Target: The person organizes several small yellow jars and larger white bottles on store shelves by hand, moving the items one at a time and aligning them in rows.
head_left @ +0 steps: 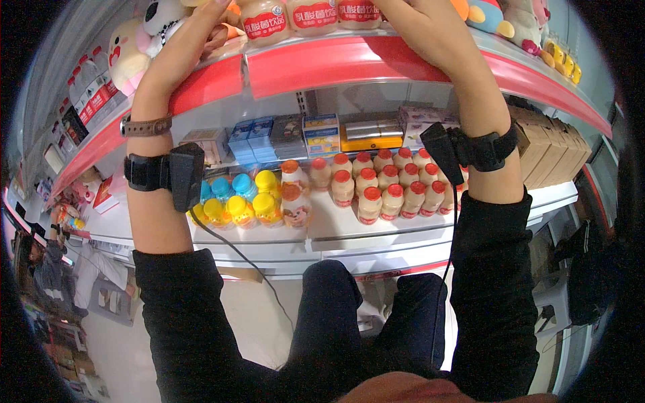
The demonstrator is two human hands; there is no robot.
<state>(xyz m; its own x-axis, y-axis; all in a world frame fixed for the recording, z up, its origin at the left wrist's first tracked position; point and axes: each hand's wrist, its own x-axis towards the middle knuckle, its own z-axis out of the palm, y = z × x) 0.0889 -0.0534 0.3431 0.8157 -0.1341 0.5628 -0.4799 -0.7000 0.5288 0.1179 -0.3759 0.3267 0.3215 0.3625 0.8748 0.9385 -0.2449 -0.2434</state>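
Both my arms reach up to the red-edged upper shelf (316,67). My left hand (195,33) is at its front beside plush toys, with curled fingers next to something orange; what they hold is hidden. My right hand (426,30) is by the right end of a row of beige drink bottles (312,17) with red labels. Its fingertips run past the top edge of the picture, so its grip does not show. The bottles stand side by side between my hands, their tops cut off.
On the lower shelf stand red-capped small bottles (369,205), yellow- and blue-topped bottles (240,209), blue boxes (252,140) and brown cartons (547,151). Plush toys (131,57) line the upper shelf. Cables hang from my wrist straps. A stool (111,302) and another person (50,269) are at left.
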